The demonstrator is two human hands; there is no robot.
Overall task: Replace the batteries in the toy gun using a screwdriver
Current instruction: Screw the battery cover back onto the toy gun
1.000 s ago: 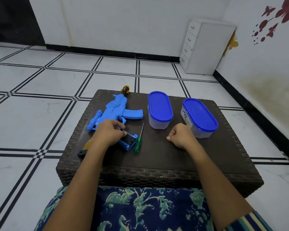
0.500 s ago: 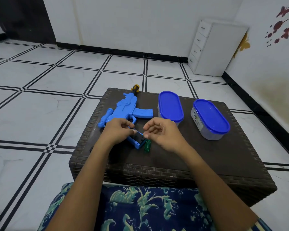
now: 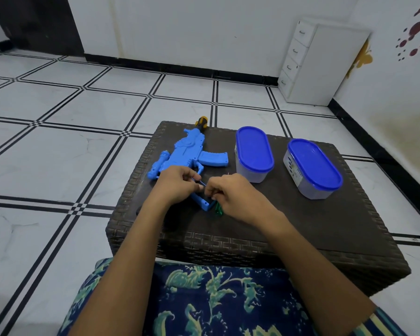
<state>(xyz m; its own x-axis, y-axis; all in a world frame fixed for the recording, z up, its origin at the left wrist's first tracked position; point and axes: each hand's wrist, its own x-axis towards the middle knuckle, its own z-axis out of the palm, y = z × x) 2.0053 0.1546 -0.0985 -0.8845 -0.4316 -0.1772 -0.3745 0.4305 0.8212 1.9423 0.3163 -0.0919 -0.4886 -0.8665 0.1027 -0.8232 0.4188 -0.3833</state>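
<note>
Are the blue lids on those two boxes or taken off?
Both on. The lid of the left box and the lid of the right box lie flat, covering the whole tops.

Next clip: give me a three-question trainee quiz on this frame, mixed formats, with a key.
1. True or false: both lidded containers stand to the right of the toy gun.
2. Multiple choice: the green-handled screwdriver is (A) inside a container, (B) beside the gun's grip, partly hidden by the right hand, (C) on the floor.
3. Short answer: what colour are the container lids?

Key: 1 true; 2 B; 3 blue.
</note>
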